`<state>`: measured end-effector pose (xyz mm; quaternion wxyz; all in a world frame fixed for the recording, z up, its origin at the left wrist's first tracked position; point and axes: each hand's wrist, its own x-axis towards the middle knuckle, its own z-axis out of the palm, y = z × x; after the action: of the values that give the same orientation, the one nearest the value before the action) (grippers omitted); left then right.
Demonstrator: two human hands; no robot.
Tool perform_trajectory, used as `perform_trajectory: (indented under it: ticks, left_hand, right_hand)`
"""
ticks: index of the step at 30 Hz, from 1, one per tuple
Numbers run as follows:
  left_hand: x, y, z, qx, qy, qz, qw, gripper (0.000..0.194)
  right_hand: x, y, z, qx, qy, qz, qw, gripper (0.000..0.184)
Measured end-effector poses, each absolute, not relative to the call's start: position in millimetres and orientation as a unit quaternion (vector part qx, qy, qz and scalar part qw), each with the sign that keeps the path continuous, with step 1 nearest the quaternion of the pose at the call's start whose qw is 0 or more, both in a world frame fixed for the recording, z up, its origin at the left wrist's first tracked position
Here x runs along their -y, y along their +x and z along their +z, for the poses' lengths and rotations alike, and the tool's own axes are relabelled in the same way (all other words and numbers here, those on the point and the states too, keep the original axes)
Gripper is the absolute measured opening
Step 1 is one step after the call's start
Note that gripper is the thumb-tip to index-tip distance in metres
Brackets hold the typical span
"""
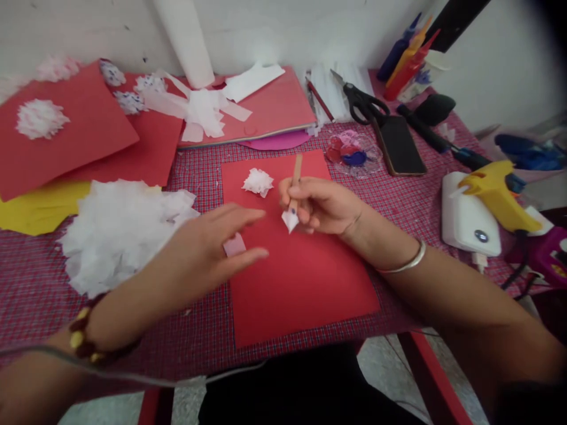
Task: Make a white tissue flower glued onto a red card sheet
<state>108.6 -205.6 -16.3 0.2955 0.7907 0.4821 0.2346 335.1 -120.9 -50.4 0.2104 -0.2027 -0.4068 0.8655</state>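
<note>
My right hand (pixel 325 203) is closed around a flat wooden stick (pixel 296 171), held near upright. A small white paper piece (pixel 290 221) sits folded to a point at the stick's lower end. My left hand (pixel 221 242) is open, thumb and fingers apart, over the left edge of the red sheet (pixel 301 283). Between its thumb and fingers shows a small pale pink square (pixel 234 244); whether the hand touches it I cannot tell. A ruffled white paper tuft (pixel 258 182) rests on the sheet's upper left.
A heap of white paper squares (pixel 119 230) spreads left of the sheet. Behind are paper strips (pixel 206 112), black scissors (pixel 361 100) and a clear dish of paint (pixel 353 154). A phone (pixel 401 144) and a yellow glue gun (pixel 502 192) lie right. A cable (pixel 146 381) crosses the front.
</note>
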Motion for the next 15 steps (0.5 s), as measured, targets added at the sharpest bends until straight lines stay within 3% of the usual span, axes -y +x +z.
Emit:
perform_trajectory:
  ticks: [3,6,9,15]
  left_hand:
    - [162.8,98.7,-20.8,-0.469,0.844,0.181,0.185,0.041]
    - [129.4,100.1,-26.3,-0.437,0.872,0.131,0.177,0.048]
    - [110.1,108.6,-31.4,-0.424,0.874,0.116,0.206,0.041]
    - [82.9,122.3,-47.6,-0.45,0.839,0.175,0.251,0.006]
  right_hand:
    - [105.9,340.7,-54.4,0.392,-0.259,0.819,0.328,0.015]
    - [99.8,338.9,-59.8,0.391,-0.31,0.771,0.397,0.015]
    - [99.4,336.0,-61.0,0.417,-0.336,0.731,0.423,0.015]
    - [101.2,331.7,-58.0,0.507,-0.374,0.647,0.43,0.021]
